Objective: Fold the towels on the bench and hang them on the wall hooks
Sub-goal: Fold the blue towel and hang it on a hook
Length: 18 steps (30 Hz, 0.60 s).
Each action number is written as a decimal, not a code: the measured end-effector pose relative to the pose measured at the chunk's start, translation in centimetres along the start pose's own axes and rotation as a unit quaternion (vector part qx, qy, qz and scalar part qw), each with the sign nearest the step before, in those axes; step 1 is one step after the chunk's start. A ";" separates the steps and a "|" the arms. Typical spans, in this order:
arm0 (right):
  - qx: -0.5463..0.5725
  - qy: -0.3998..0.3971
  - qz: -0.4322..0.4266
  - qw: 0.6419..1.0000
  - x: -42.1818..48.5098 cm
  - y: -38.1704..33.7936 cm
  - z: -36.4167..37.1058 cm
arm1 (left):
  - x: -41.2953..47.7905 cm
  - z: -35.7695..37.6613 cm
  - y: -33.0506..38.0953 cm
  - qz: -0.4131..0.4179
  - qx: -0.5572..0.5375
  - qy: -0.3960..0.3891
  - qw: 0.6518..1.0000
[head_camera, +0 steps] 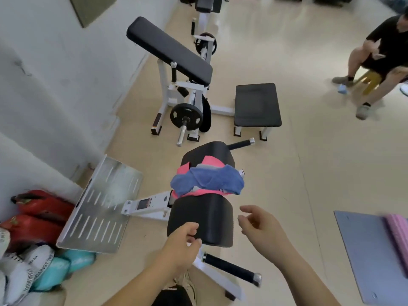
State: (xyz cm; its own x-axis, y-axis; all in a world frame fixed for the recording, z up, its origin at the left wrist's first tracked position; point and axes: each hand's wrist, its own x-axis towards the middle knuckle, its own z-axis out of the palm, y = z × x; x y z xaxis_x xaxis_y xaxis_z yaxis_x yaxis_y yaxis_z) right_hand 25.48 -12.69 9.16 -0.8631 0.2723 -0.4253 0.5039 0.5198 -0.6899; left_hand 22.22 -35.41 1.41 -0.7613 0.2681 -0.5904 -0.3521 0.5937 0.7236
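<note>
Fingers (pixel 247 209) of right hand (pixel 260 228) and left hand (pixel 183 241) loosely curled, holding nothing, lower centre. Blue towel (pixel 207 181) crumpled over pink towel (pixel 212 161) on bench (pixel 203 217), centre frame. I'd pinch blue's two corners, lift clear first.

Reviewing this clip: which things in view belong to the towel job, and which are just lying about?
Job: blue towel and pink towel heaped on the black bench pad; left hand and right hand, both empty, near the pad. No wall hooks in view.
Lying about: curl machine, weight plate, metal footplate, red bags, grey mat, seated person.
</note>
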 end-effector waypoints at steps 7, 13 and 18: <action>0.001 -0.018 0.019 1.000 8.6 -1.0 -1.9 | 7.7 0.3 3.9 -0.025 -0.033 0.031 0.999; -0.077 -0.064 0.010 0.995 16.7 -0.8 -2.8 | 13.0 0.0 9.2 -0.009 -0.043 0.020 0.999; -0.181 -0.132 -0.034 0.974 24.7 0.0 -3.5 | 15.2 1.5 11.4 -0.040 -0.077 0.074 0.993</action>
State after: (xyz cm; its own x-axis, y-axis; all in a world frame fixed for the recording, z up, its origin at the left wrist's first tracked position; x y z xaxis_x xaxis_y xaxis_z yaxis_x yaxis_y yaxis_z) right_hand 4.05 -3.13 0.70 -0.8320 0.0345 -0.5536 0.3594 0.7937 -0.4908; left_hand 7.43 -23.44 0.09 -0.7958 0.1037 -0.5966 -0.4842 0.4826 0.7298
